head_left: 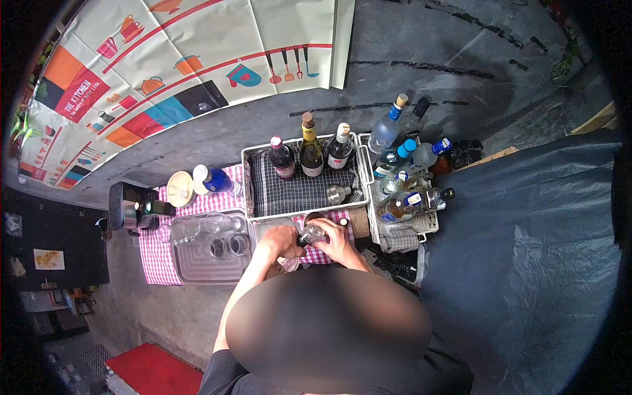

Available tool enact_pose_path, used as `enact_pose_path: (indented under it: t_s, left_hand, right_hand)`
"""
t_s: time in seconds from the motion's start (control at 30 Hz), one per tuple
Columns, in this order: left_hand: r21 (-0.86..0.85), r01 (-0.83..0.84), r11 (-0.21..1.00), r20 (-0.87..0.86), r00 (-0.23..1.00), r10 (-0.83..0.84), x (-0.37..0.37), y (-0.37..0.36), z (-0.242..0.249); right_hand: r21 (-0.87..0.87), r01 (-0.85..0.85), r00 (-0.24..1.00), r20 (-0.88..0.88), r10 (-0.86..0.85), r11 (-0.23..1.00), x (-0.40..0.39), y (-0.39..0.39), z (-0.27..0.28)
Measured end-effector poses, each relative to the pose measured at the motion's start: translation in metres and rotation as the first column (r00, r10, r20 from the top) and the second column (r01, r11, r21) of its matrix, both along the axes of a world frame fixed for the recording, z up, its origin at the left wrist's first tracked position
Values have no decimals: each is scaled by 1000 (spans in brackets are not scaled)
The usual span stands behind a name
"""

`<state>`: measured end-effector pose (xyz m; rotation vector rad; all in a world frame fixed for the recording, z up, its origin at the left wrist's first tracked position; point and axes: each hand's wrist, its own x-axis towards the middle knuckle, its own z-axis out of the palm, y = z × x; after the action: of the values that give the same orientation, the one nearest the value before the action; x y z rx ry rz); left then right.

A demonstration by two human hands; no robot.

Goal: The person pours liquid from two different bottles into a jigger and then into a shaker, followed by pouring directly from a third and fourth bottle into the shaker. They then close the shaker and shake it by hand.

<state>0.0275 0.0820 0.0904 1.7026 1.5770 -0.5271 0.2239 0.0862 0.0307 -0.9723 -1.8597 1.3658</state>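
Note:
My right hand [338, 246] has its fingers around a small clear glass [313, 234], tilted in front of me. Close against it on the left, my left hand [282, 241] is closed, with something dark at its fingertips that I cannot make out. Both hands are over the front of a table with a pink checked cloth [337, 217]. Just beyond the glass is the rim of a metal cup [315, 216], partly hidden. A metal shaker top [338, 193] lies on the dark checked cloth [268, 191] in the white basket behind.
Several glasses [238, 243] stand on a clear tray [197, 273] to the left. Three bottles [311, 153] stand in the white basket [245, 176]. At the right, a second basket [431, 224] holds several bottles. A blue bottle [216, 180] and a black machine [125, 205] are at the back left.

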Motion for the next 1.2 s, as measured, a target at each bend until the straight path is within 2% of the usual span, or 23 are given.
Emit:
enact_pose_path:
  t_s: [0.87,0.93,0.97,1.03,1.07,1.13,1.2]
  left_hand:
    - [22,-28,999,48,998,27,-2,-1,10]
    - [140,-94,986,103,992,80,-6,-7,4]
    - [140,-93,986,104,991,79,-7,-10,1]
    - [276,-126,953,156,984,85,-8,-17,0]
    - [275,-128,953,156,984,87,-9,-21,-4]
    - [374,-253,892,306,942,138,-10,-27,-12]
    - [385,-294,875,360,921,151,-11,-33,-14]
  right_hand:
    - [-10,6,1000,22,-6,1000,0,0,-6]
    - [-164,8,996,-86,-22,986,0,-2,-11]
    - [-164,9,996,-86,-23,986,1,-3,-13]
    - [-283,-28,979,-204,-31,959,2,-4,-11]
    - [-283,-30,979,-203,-30,959,3,-6,-9]
    - [-302,-38,972,-231,-35,953,5,-6,-4]
    - [-354,-44,956,-286,-63,934,6,-6,-5]
